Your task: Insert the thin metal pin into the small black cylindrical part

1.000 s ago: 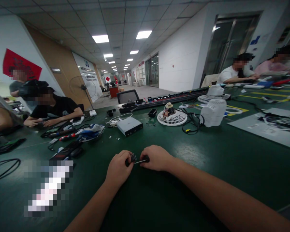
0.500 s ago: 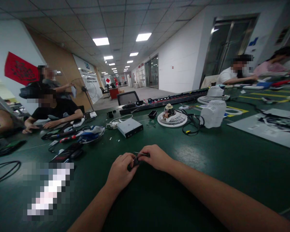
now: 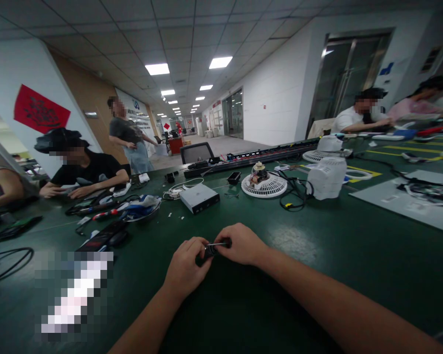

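Over the green tabletop [image 3: 243,290], both my hands meet at the middle of the view. My left hand [image 3: 187,263] is closed, thumb and fingers pinching a small black part [image 3: 209,251] whose kind I cannot make out. My right hand [image 3: 242,244] is closed around a slim tool with a thin metal shaft [image 3: 217,244] and a dark end. The shaft lies over the black part, pointing left toward my left fingers. The fingertips hide much of both things, and whether shaft and part touch is unclear.
Beyond my hands lie an optical disc drive [image 3: 199,197], a small black tray [image 3: 234,177], a round white fan grille [image 3: 264,186] with its motor, a black cable [image 3: 295,194] and a white plastic housing [image 3: 328,178]. Tools and phones clutter the left. Co-workers sit at both sides.
The tool's shaft has swung to lie flatter across the black part. My hands stay together in nearly the same place. A person at the back left has straightened and moved right.
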The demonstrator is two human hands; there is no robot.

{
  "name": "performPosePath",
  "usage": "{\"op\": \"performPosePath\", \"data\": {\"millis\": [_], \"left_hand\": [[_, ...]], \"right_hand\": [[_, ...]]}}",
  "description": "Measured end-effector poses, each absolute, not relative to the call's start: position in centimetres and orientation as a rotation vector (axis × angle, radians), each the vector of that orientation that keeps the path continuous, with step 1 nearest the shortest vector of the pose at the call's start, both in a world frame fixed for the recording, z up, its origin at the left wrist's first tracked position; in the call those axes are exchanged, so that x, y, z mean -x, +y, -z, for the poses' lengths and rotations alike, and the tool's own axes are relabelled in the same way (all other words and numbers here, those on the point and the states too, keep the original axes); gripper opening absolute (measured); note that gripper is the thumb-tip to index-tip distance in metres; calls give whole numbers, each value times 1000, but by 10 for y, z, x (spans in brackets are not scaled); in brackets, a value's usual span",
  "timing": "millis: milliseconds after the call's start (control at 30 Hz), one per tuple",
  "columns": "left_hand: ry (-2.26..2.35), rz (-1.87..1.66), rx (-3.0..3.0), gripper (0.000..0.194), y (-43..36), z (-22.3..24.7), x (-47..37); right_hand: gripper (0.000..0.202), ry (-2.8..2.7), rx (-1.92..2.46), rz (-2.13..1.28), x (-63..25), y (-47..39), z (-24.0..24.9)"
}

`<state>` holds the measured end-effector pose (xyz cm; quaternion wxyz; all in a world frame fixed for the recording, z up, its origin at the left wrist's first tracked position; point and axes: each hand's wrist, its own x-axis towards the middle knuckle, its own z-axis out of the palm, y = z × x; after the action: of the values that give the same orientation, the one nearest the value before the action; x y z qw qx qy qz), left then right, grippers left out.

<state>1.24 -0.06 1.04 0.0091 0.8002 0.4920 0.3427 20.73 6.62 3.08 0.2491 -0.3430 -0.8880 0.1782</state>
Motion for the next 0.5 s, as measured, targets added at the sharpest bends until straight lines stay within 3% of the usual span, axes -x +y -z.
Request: {"op": "performPosePath", "data": {"millis": [300, 500], "left_hand": [[1485, -1132, -2507, 26, 0, -10, -11], [1463, -1167, -2556, 25, 0, -9, -13]], "right_hand": [[15, -2293, 870, -935, -207, 75, -25], [31, -2325, 1015, -1242, -208, 80, -21]]}}
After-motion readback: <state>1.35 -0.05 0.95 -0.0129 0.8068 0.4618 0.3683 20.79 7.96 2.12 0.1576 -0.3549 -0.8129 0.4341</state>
